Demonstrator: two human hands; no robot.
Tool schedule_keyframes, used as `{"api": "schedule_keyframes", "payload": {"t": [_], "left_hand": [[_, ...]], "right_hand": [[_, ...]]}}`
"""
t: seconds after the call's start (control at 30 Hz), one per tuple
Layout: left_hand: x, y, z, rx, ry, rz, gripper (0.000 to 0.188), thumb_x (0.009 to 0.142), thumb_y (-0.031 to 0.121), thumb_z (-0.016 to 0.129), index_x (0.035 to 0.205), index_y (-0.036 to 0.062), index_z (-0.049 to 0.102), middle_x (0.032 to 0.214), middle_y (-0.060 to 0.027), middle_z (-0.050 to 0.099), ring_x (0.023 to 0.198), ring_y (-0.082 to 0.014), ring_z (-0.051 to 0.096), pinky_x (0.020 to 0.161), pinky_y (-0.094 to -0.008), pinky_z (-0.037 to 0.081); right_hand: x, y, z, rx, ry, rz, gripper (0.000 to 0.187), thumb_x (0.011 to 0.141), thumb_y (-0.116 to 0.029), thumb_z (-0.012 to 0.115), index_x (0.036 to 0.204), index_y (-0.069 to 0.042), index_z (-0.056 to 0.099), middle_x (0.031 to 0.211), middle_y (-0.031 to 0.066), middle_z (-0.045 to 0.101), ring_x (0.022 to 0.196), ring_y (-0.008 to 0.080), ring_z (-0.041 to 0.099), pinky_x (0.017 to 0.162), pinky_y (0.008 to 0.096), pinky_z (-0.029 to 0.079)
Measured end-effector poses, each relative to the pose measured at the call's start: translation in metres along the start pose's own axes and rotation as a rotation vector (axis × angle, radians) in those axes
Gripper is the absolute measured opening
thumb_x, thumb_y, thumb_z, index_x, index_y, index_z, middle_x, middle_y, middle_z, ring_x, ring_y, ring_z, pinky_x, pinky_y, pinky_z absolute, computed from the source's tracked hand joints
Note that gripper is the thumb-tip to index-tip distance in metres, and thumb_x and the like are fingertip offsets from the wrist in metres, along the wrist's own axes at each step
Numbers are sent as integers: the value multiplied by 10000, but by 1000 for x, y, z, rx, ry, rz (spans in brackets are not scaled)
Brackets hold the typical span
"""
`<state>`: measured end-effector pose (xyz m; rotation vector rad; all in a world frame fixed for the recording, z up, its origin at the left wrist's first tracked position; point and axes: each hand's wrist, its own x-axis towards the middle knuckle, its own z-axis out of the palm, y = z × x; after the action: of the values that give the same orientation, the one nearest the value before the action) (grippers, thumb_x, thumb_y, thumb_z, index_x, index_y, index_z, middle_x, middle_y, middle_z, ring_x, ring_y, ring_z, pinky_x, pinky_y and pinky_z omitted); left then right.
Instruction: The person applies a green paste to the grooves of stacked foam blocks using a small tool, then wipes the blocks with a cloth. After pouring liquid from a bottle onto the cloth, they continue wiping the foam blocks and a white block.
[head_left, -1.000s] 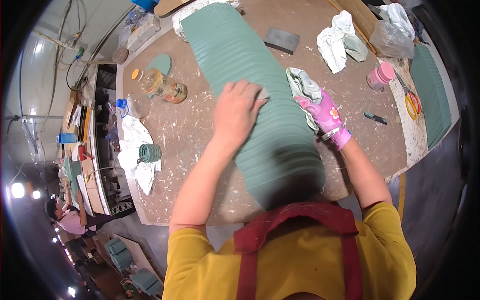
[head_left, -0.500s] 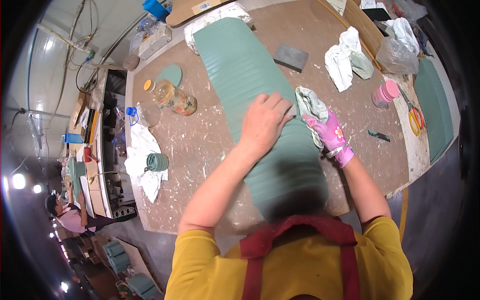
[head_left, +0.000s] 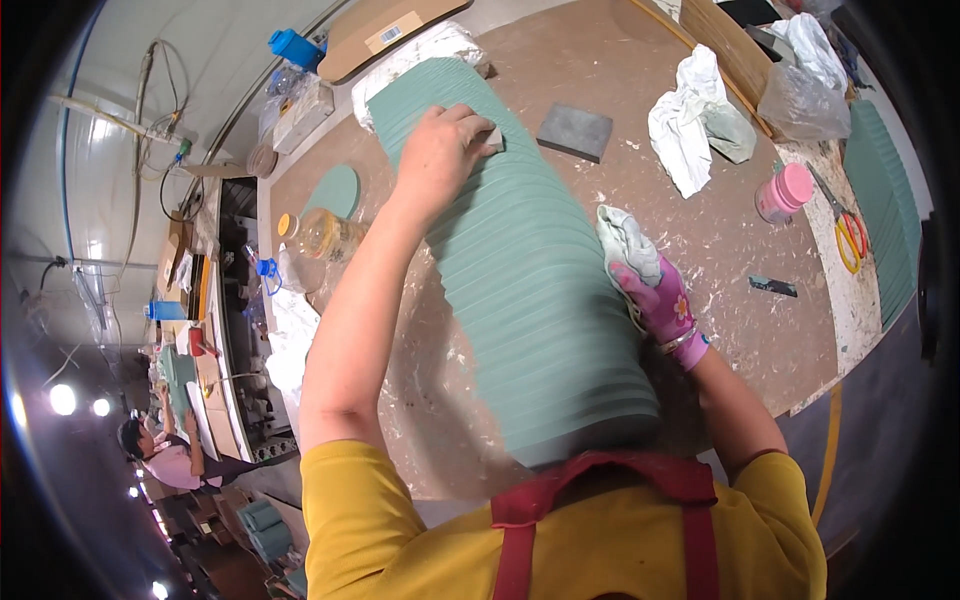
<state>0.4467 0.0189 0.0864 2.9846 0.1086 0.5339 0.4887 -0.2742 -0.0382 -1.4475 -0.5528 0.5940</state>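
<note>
A long green ribbed slab (head_left: 535, 260) with a curved surface stretches from my body toward the far side of the table. My bare left hand (head_left: 438, 160) is over its far part, fingers pinched around a small grey block (head_left: 491, 143) that touches the ribs; its exact kind is hard to make out. On the slab's right side, my right hand (head_left: 660, 300), in a pink flowered glove, grips a crumpled pale cloth (head_left: 630, 245) against the edge.
On the brown table (head_left: 740, 340) are a dark grey block (head_left: 575, 132), white rags (head_left: 690, 120), a pink jar (head_left: 783, 193), scissors (head_left: 850, 240) and a dark strip (head_left: 773, 287). A yellow-capped bottle (head_left: 325, 235) stands left. Another person (head_left: 165, 455) works far left.
My left hand has slid with the grey block from the middle of the slab to its far part. My right hand stays at the side with the cloth.
</note>
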Motion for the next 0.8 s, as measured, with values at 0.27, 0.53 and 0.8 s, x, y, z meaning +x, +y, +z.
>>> {"api": "schedule_keyframes", "payload": {"t": [0.27,0.53,0.8], "left_hand": [[28,25,42,169,-85,207,78,748,136,607,810,117,651,880,-29,606,906,-264,548,754,-362,509],[29,2,0,167,-213,204,80,781,136,629,859,117,638,882,-26,602,909,-263,552,760,-374,505],[-67,-13,-17,-309,109,-464,162,874,161,616,1006,70,599,965,-48,590,890,-190,571,767,-305,486]], "right_hand": [[-4,-6,2,-86,51,62,399,843,-285,688,1109,0,601,969,105,693,870,187,650,769,323,498],[-4,-3,-3,-65,10,91,406,852,-261,681,1154,-5,587,1006,123,685,908,179,644,805,321,491],[7,-7,-19,105,-17,177,401,845,-199,669,1173,15,580,1075,105,669,983,180,625,863,310,477]]}}
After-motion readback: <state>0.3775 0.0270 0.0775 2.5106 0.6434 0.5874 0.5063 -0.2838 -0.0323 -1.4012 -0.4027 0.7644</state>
